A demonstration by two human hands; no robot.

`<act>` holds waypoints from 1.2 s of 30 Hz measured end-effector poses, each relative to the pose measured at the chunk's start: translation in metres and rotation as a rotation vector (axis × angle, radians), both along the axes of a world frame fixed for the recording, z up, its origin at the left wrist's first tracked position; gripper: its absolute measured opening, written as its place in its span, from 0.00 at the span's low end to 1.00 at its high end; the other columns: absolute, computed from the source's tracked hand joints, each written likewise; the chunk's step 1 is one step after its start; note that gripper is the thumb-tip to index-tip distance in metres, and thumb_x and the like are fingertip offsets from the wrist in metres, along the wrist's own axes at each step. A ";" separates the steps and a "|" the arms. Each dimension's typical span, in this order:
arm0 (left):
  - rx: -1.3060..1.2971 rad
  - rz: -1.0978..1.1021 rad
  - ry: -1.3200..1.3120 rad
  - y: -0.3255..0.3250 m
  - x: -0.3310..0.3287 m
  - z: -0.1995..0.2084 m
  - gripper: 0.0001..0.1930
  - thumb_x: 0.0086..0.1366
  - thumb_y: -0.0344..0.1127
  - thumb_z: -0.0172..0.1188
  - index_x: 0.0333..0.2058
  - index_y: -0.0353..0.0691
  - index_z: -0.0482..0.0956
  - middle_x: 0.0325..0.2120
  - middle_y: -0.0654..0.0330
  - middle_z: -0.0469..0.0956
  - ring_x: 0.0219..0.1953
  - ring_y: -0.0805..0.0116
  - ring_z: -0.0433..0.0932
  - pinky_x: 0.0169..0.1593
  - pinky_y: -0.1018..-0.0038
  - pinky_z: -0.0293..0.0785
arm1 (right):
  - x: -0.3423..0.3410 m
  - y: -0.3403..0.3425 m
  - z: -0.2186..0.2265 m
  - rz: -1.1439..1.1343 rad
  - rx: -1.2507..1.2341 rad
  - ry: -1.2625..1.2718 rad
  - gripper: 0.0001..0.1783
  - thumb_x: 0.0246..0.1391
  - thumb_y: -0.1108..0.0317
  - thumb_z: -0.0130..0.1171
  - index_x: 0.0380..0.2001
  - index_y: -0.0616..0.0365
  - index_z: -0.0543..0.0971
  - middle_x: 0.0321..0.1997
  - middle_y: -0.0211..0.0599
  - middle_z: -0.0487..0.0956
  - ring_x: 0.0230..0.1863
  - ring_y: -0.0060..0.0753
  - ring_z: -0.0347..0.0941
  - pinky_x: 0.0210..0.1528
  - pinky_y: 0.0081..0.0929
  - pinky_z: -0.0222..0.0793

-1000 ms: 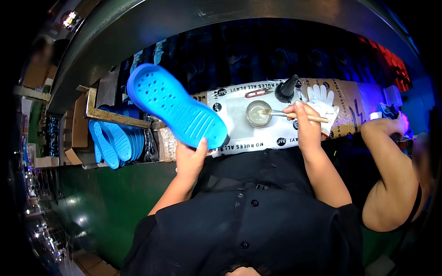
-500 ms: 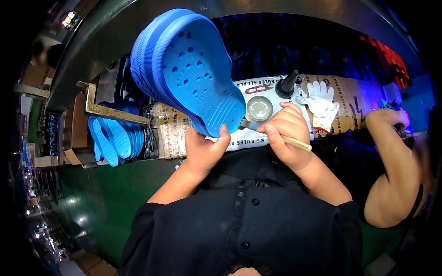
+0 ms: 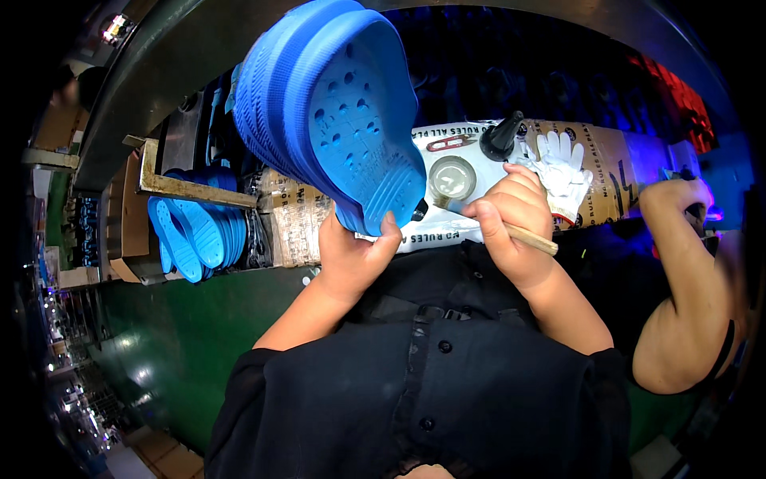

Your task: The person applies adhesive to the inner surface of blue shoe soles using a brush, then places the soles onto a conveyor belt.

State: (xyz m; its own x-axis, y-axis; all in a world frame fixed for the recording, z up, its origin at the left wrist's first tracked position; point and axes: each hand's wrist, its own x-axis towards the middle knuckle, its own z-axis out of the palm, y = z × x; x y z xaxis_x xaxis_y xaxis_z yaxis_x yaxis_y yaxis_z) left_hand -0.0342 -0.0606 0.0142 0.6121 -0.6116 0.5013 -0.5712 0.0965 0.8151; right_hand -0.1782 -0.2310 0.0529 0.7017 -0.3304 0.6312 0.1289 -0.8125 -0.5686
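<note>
My left hand (image 3: 355, 251) is closed on the narrow end of a stack of nested blue foam clogs (image 3: 351, 136), thumb on the inner face. The clogs stand tilted up, and the nearest shows round holes and fine ribs. A small black piece (image 3: 420, 210) shows at their lower edge. My right hand (image 3: 515, 219) grips a brush (image 3: 535, 239) by its wooden handle, thumb along it. The brush's head points left, beside a round clear dish (image 3: 452, 179) and apart from the clogs. The dish stands on the white-covered work surface (image 3: 435, 231).
Behind the dish lie red thread snips (image 3: 449, 144) and a black cone-topped bottle (image 3: 501, 137). White gloves (image 3: 564, 164) rest on brown cardboard (image 3: 610, 172). More blue foam pieces (image 3: 195, 231) stand at left below a metal bracket (image 3: 195, 190). A co-worker's arm (image 3: 678, 239) is at right.
The stack of clogs has moved slightly up and right and turned a little. My right hand has drawn the brush right, away from the clogs' lower edge.
</note>
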 end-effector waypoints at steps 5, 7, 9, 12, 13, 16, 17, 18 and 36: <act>0.012 -0.004 0.057 -0.002 -0.003 -0.003 0.16 0.50 0.24 0.60 0.40 0.33 0.71 0.31 0.56 0.76 0.31 0.69 0.77 0.36 0.75 0.72 | 0.001 0.002 0.002 0.117 0.032 -0.022 0.09 0.48 0.65 0.59 0.18 0.54 0.78 0.18 0.30 0.73 0.24 0.34 0.69 0.47 0.36 0.62; -0.014 -0.010 0.054 -0.004 -0.005 -0.003 0.16 0.50 0.23 0.60 0.40 0.33 0.71 0.31 0.56 0.76 0.31 0.70 0.77 0.36 0.76 0.72 | 0.003 0.005 -0.002 0.110 0.025 0.025 0.09 0.48 0.64 0.59 0.18 0.54 0.79 0.18 0.29 0.74 0.24 0.34 0.69 0.47 0.36 0.62; -0.089 -0.004 0.064 -0.007 -0.006 0.002 0.14 0.50 0.23 0.61 0.38 0.32 0.72 0.30 0.57 0.76 0.30 0.71 0.77 0.35 0.77 0.72 | -0.001 0.001 -0.004 0.095 0.024 0.030 0.09 0.48 0.64 0.60 0.18 0.54 0.79 0.17 0.29 0.74 0.24 0.34 0.70 0.46 0.35 0.63; -0.065 -0.011 0.033 -0.007 -0.007 0.002 0.13 0.50 0.23 0.61 0.36 0.33 0.73 0.28 0.57 0.77 0.29 0.71 0.77 0.34 0.76 0.72 | -0.002 -0.001 -0.004 0.086 0.119 -0.019 0.09 0.47 0.65 0.60 0.17 0.54 0.79 0.16 0.30 0.73 0.24 0.33 0.70 0.46 0.35 0.63; -0.066 -0.012 0.033 -0.008 -0.008 0.002 0.13 0.50 0.23 0.61 0.36 0.33 0.73 0.28 0.57 0.77 0.29 0.71 0.77 0.34 0.76 0.72 | 0.000 0.000 -0.003 0.085 0.118 -0.019 0.09 0.47 0.65 0.60 0.17 0.54 0.79 0.16 0.30 0.73 0.24 0.33 0.70 0.46 0.35 0.63; -0.073 0.004 0.012 -0.010 -0.007 0.002 0.13 0.50 0.23 0.60 0.36 0.33 0.74 0.28 0.57 0.77 0.29 0.70 0.77 0.34 0.76 0.73 | 0.002 0.005 -0.002 0.107 0.103 -0.042 0.11 0.48 0.64 0.59 0.16 0.53 0.79 0.16 0.30 0.73 0.23 0.33 0.69 0.47 0.35 0.63; -0.098 0.007 -0.029 -0.012 -0.006 0.003 0.13 0.50 0.23 0.60 0.37 0.33 0.74 0.29 0.56 0.78 0.29 0.69 0.78 0.34 0.75 0.73 | 0.001 0.006 -0.002 0.107 0.090 -0.012 0.11 0.49 0.64 0.58 0.15 0.53 0.79 0.16 0.30 0.73 0.23 0.33 0.69 0.47 0.35 0.63; -0.123 0.010 -0.070 -0.013 -0.004 0.004 0.14 0.49 0.22 0.60 0.37 0.33 0.74 0.29 0.56 0.78 0.29 0.68 0.78 0.34 0.75 0.73 | 0.000 0.008 -0.002 0.106 0.076 0.018 0.12 0.50 0.64 0.58 0.15 0.53 0.79 0.15 0.30 0.73 0.22 0.34 0.69 0.47 0.35 0.63; -0.026 0.043 0.143 -0.013 -0.006 0.007 0.13 0.50 0.25 0.60 0.37 0.33 0.74 0.28 0.56 0.78 0.30 0.67 0.79 0.36 0.74 0.73 | 0.001 0.002 -0.002 0.075 0.255 -0.008 0.13 0.52 0.66 0.55 0.16 0.55 0.78 0.17 0.31 0.74 0.23 0.36 0.69 0.48 0.35 0.61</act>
